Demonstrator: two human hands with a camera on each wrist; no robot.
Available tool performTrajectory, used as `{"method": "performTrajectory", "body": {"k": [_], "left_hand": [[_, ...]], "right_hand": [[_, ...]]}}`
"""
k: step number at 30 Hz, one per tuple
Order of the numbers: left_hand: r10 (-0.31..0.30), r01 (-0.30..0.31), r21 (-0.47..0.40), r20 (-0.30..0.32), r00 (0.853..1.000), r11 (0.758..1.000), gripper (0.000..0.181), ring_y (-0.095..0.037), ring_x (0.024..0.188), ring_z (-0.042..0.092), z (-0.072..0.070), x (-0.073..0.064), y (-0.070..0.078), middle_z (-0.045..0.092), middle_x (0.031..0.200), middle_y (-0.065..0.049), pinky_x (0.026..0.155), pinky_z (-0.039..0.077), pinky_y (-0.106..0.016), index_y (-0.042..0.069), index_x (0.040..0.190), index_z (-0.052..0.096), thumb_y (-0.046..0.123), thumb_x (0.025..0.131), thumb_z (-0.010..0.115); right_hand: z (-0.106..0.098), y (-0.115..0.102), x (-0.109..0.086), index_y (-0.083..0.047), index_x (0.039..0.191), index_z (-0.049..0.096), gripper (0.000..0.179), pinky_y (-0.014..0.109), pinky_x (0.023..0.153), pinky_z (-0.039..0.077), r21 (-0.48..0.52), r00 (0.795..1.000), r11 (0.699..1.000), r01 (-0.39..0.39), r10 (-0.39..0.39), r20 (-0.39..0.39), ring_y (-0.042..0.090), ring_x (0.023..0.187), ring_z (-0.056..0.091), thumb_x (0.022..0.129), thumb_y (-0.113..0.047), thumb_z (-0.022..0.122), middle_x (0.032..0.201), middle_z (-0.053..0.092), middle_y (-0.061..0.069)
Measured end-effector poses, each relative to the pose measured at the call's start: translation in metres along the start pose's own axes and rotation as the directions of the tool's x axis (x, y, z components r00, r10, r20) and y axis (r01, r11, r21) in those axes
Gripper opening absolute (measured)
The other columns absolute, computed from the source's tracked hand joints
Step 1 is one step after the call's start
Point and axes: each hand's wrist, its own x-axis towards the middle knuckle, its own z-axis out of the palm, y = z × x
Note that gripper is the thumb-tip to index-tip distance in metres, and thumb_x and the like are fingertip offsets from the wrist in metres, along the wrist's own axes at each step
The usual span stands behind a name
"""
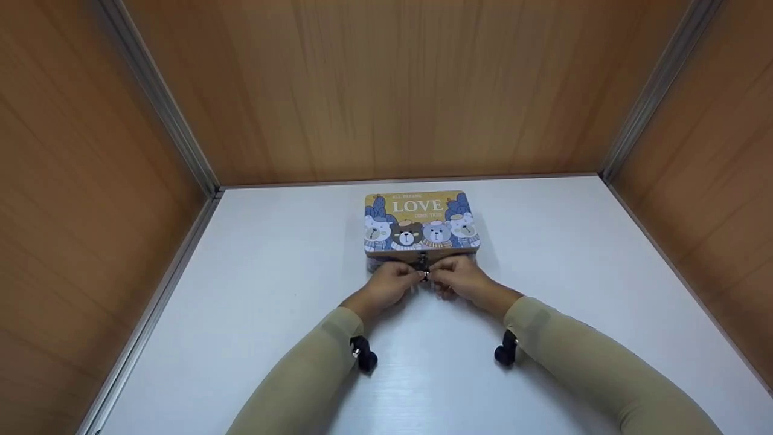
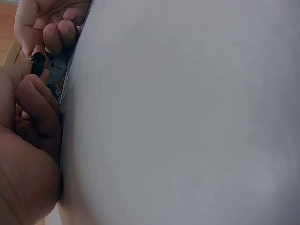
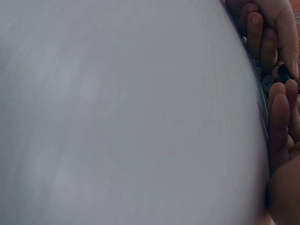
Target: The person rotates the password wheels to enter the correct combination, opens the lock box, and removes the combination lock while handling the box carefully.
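Note:
A rectangular tin box (image 1: 416, 220) with a yellow and blue lid, printed with bears and the word LOVE, sits toward the back of the table. From the metal clasp (image 1: 423, 258) at its front hangs a small black padlock (image 2: 38, 63). My left hand (image 1: 389, 285) pinches the padlock from the left, thumb toward the middle. On the other side, my right hand (image 1: 464, 279) pinches it too, the fingertips of both hands nearly meeting. The fingers (image 3: 280, 117) of my right hand lie close along the tin's front. Much of the padlock is hidden by fingers.
The white table (image 1: 272, 272) is bounded by a wood-patterned back panel (image 1: 398, 90) and side panels with metal corner strips. A black wrist device (image 1: 363, 355) is on the left sleeve, another (image 1: 506, 349) on the right.

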Motion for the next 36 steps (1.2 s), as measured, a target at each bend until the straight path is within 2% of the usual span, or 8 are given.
{"method": "performTrajectory", "body": {"k": [8,16,25,31,36], "left_hand": [[-0.012,0.012,-0.014,0.022,1.0,1.0,0.031,-0.008,0.057,0.047,-0.0013,0.001,-0.0011,0.055,0.066,0.007,0.052,0.039,-0.023,0.001,0.1,0.08,0.029,0.11,0.073],[-0.028,0.027,0.024,0.016,0.999,0.999,0.03,-0.009,0.065,0.051,-0.0023,0.0009,0.0009,0.059,0.074,0.005,0.057,0.041,-0.024,0.005,0.099,0.081,0.031,0.111,0.073],[-0.02,0.02,0.03,-0.001,1.0,0.999,0.03,-0.01,0.069,0.053,-0.0008,0.0016,0.0006,0.063,0.08,0.003,0.061,0.043,-0.024,0.003,0.101,0.082,0.03,0.11,0.074],[-0.029,0.029,-0.009,0.002,1.0,1.0,0.029,-0.007,0.06,0.049,-0.0003,0.0004,0.0003,0.058,0.071,0.004,0.054,0.04,-0.023,0.002,0.102,0.082,0.029,0.11,0.074],[-0.03,0.03,-0.03,0.006,1.0,0.999,0.028,-0.007,0.058,0.048,-0.0004,0.0003,0.0001,0.057,0.07,0.005,0.052,0.039,-0.023,0.003,0.103,0.082,0.029,0.11,0.074]], "right_hand": [[0.0014,-0.0015,-0.0006,0.004,0.11,0.08,0.017,0.022,0.059,0.056,-0.021,1.0,1.0,-0.011,0.01,-0.022,0.009,0.064,0.067,0.101,-0.01,0.076,0.074,0.072,-0.002],[-0.0005,-0.0006,0.0008,0.0,0.103,0.083,0.017,0.023,0.058,0.056,-0.062,1.0,0.998,0.003,-0.004,-0.017,0.01,0.063,0.067,0.101,-0.013,0.073,0.07,0.07,-0.003],[-0.0007,-0.0017,0.0017,-0.002,0.093,0.081,0.028,0.023,0.054,0.055,-0.002,0.999,0.999,-0.045,0.044,-0.025,0.01,0.057,0.065,0.107,-0.023,0.07,0.067,0.07,-0.003],[-0.0006,-0.0011,0.0003,-0.001,0.102,0.082,0.02,0.023,0.054,0.054,0.019,1.0,1.0,-0.017,0.017,-0.001,0.01,0.057,0.065,0.104,-0.017,0.071,0.069,0.071,-0.002],[-0.001,-0.0007,0.0,-0.001,0.107,0.082,0.016,0.023,0.055,0.055,-0.012,1.0,1.0,-0.004,0.004,0.007,0.01,0.061,0.066,0.102,-0.014,0.074,0.072,0.072,-0.002]]}}
